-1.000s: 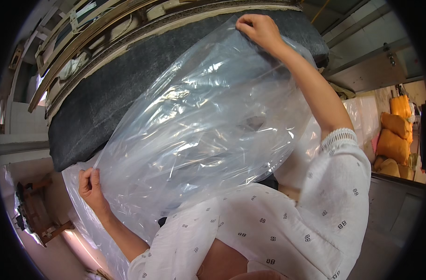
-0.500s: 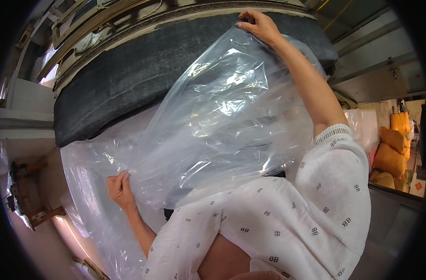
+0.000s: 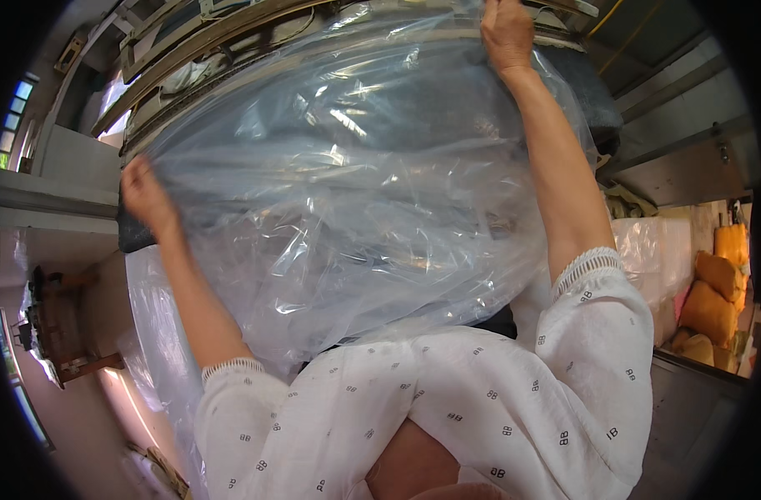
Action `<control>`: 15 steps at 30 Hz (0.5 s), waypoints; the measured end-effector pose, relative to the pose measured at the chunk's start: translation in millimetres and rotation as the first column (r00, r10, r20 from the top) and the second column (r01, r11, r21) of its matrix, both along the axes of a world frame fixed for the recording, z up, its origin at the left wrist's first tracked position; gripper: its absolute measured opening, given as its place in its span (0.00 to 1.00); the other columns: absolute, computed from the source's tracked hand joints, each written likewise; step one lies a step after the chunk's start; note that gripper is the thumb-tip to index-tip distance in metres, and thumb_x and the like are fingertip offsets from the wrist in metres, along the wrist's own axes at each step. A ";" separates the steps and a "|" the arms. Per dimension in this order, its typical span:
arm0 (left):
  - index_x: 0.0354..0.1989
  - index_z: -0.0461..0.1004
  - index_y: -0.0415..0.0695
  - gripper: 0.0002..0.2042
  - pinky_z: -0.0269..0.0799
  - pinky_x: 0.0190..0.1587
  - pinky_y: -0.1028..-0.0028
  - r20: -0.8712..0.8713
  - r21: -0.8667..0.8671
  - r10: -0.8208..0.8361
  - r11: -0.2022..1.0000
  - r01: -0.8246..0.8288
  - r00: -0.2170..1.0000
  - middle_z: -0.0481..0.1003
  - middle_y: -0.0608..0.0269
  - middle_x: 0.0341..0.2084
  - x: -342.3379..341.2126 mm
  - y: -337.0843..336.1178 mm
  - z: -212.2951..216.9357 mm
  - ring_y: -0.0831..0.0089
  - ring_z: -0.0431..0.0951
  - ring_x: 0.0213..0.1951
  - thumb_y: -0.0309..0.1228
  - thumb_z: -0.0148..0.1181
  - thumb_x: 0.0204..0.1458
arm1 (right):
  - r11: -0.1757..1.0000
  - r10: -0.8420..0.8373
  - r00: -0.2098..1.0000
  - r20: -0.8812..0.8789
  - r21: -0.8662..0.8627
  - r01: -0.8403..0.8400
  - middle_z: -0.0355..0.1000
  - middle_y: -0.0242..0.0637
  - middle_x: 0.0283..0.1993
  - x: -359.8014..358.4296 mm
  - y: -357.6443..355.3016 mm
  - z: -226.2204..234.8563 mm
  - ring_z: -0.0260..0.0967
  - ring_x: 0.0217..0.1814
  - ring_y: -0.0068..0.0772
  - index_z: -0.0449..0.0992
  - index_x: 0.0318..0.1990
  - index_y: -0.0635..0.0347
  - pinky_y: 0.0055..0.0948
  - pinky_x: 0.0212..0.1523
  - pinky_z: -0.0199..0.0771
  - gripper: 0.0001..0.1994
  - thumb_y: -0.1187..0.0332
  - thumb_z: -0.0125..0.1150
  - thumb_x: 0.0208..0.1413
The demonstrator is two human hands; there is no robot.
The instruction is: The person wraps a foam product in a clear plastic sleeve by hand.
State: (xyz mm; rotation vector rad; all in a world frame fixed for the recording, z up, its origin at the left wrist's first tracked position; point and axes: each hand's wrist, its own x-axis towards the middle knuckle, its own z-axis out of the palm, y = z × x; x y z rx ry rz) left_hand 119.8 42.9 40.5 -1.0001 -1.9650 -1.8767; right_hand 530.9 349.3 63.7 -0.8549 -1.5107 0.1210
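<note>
Grasps with the left hand [image 3: 149, 198], between nine and ten o'clock, one edge of the clear plastic sheet [image 3: 364, 192], with fingers bent closed on it, although slightly blurred. Just below this hand, shows at nine o'clock an end of the dark padded surface [image 3: 135, 235]. Toward eleven o'clock, beyond the film, shows also wooden slats [image 3: 239, 25]. Has the sheet spread across the centre, wrinkled and shiny, up toward twelve o'clock and over much of the dark surface. At one o'clock, grips the film with the right hand [image 3: 507, 37], with fingers curled; cannot tell exactly how at the fingertips, so close to the upper rim of view. At three o'clock, farther off, shows orange bundles [image 3: 710, 308].

Seems to be in the step of drawing the sheet over the dark surface — not yet smooth. Calls next, by judgement, for pulling both held parts evenly apart — then for laying the film flat before loosening the fingers.
</note>
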 end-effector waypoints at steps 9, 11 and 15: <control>0.35 0.76 0.39 0.12 0.64 0.39 0.83 0.108 -0.210 -0.120 0.968 0.140 0.987 0.76 0.67 0.30 -61.1 107.4 -43.5 0.82 0.71 0.34 0.35 0.58 0.49 | 0.929 0.059 0.998 -0.036 -0.363 -0.068 0.72 0.35 0.27 28.4 70.1 -70.1 0.68 0.31 0.27 0.77 0.27 0.57 0.25 0.35 0.67 0.09 0.62 0.64 0.41; 0.37 0.77 0.40 0.13 0.64 0.39 0.83 0.071 -0.274 -0.069 0.958 0.086 0.995 0.76 0.66 0.31 -68.9 119.2 -41.7 0.82 0.71 0.34 0.37 0.59 0.48 | 0.948 -0.009 0.997 0.082 -0.317 0.034 0.70 0.37 0.27 24.7 72.8 -67.0 0.67 0.34 0.33 0.78 0.24 0.58 0.29 0.38 0.66 0.10 0.61 0.64 0.39; 0.31 0.77 0.40 0.13 0.64 0.34 0.81 0.023 -0.266 -0.078 0.960 0.082 0.997 0.74 0.66 0.23 -64.0 132.7 -36.7 0.82 0.70 0.28 0.38 0.62 0.44 | 0.931 -0.078 0.985 0.156 -0.342 0.128 0.69 0.38 0.28 25.3 79.3 -64.9 0.66 0.38 0.35 0.78 0.25 0.57 0.29 0.40 0.65 0.11 0.60 0.64 0.38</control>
